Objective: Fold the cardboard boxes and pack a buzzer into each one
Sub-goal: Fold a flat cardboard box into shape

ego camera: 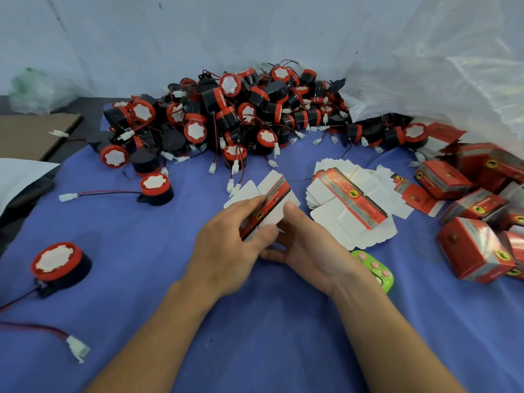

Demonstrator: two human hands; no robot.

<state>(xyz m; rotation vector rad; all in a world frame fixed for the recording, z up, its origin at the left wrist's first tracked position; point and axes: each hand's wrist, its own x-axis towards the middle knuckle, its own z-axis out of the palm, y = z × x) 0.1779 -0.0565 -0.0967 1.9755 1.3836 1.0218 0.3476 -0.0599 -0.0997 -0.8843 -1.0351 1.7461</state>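
Cardboard fills the middle of my view: a flat red-and-white cardboard box blank (266,205), held over the blue cloth (255,336) by both hands. The left hand (229,245) grips its red printed band, fingers curled over the top. The right hand (309,248) pinches the white flap, thumb on top and fingers underneath.

At 2 o'clock from the blank I see a fanned stack of flat white-and-red blanks (348,202). At 3 o'clock lies a cluster of folded red boxes (476,248). At 12 o'clock sprawls a big heap of black-and-red round buzzers (226,114) with trailing wires, and a clear plastic bag (453,66) slumps over its right end.

A lime-green gadget with pink buttons (374,268) lies at 5 o'clock, partly hidden by the right wrist. A lone black buzzer with a red cap (58,265) sits at 8 o'clock, well apart.
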